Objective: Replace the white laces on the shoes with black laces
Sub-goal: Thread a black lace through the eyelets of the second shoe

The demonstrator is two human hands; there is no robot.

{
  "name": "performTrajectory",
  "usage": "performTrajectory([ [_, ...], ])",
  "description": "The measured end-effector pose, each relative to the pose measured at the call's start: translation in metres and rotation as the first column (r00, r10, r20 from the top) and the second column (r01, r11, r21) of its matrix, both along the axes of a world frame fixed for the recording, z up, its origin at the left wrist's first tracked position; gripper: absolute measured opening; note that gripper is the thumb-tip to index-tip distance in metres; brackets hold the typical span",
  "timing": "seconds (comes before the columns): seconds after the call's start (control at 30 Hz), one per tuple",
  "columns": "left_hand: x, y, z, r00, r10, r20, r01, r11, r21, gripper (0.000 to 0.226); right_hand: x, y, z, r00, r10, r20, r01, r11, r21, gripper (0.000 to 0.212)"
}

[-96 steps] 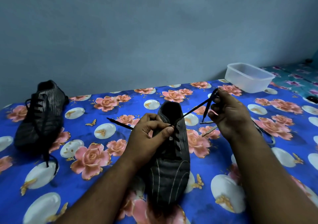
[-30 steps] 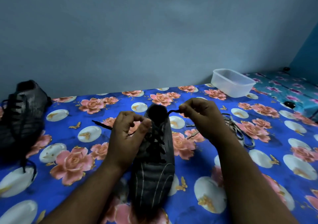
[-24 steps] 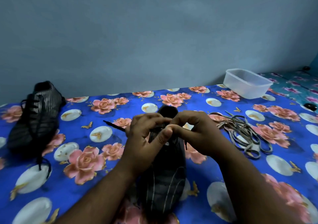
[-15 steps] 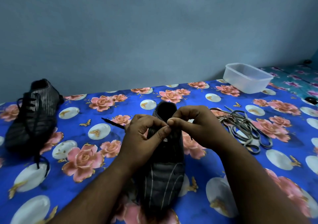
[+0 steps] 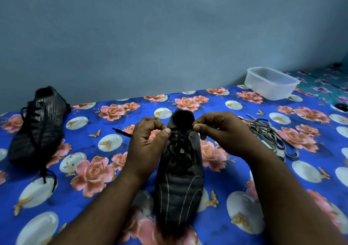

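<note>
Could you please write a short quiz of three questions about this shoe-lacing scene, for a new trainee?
1. True or false: the left hand and the right hand both pinch the black lace of the dark striped shoe in the middle.
2. Where does the loose pile of pale removed laces lie? A) inside the clear plastic tub; B) on the blue flowered cloth, on the right-hand side; C) on the second dark striped shoe at the left.
3. Fill in: the shoe at the left carries ____ laces.

Key: 1 true; 2 B; 3 black.
</note>
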State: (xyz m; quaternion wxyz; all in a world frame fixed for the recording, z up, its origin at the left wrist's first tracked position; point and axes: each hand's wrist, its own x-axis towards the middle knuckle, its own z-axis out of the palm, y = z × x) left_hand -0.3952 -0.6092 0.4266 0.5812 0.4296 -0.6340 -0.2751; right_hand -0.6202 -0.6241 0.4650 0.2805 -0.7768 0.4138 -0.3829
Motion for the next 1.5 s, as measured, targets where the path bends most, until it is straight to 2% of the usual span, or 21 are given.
performTrajectory([
  [0.17, -0.005, 0.005, -0.003, 0.999, 0.044, 0.021, -0.044, 0.999, 0.019, 0.024, 0.002, 0.0, -0.001, 0.999, -0.042, 0.019, 0.043, 0.998, -0.036, 0.007],
  [0.33, -0.013, 0.01, -0.003, 0.963, 0.063, 0.264, -0.037, 0.994, -0.105, 0.027, 0.016, 0.003, -0.003, 1.0, -0.005, -0.004, 0.005, 0.997, -0.073, 0.003],
  [0.5, -0.011, 0.008, -0.001, 0.956, 0.143, 0.257, -0.114, 0.986, -0.122, 0.014, 0.012, 0.001, -0.003, 0.999, -0.015, 0.03, 0.017, 0.999, -0.036, 0.009],
  [0.63, -0.011, 0.009, 0.003, 0.962, 0.189, 0.196, -0.176, 0.981, -0.08, 0.017, 0.008, -0.001, -0.002, 0.999, -0.021, 0.024, 0.022, 0.999, -0.023, 0.004],
  [0.8, -0.014, 0.01, 0.004, 0.95, 0.142, 0.28, -0.127, 0.989, -0.071, 0.035, 0.01, 0.0, -0.003, 1.0, -0.003, -0.031, 0.002, 0.999, -0.049, 0.008],
  [0.9, -0.015, 0.011, 0.005, 0.95, 0.116, 0.291, -0.088, 0.99, -0.107, 0.026, 0.013, -0.002, -0.005, 0.998, -0.01, -0.055, 0.007, 0.998, -0.056, 0.005],
  [1.0, -0.015, 0.01, 0.005, 0.945, 0.152, 0.29, -0.125, 0.986, -0.109, 0.015, 0.01, -0.004, -0.006, 0.998, -0.063, -0.009, 0.063, 0.998, -0.03, 0.005],
  [1.1, -0.015, 0.01, 0.005, 0.941, 0.189, 0.282, -0.174, 0.982, -0.077, 0.014, 0.007, -0.004, -0.005, 0.997, -0.072, 0.02, 0.071, 0.997, 0.008, 0.005],
  [1.23, -0.017, 0.011, 0.006, 0.94, 0.167, 0.297, -0.153, 0.986, -0.069, 0.023, 0.008, -0.003, -0.005, 0.999, -0.037, -0.029, 0.037, 0.999, -0.021, 0.006],
  [1.4, -0.02, 0.008, 0.005, 0.924, 0.217, 0.314, -0.208, 0.976, -0.064, 0.014, 0.008, -0.002, -0.005, 0.999, -0.029, -0.042, 0.029, 1.0, 0.0, 0.005],
  [1.5, -0.022, 0.007, 0.003, 0.903, 0.227, 0.364, -0.226, 0.973, -0.045, 0.015, 0.003, -0.004, -0.005, 0.989, -0.054, -0.138, 0.058, 0.998, 0.027, 0.014],
])
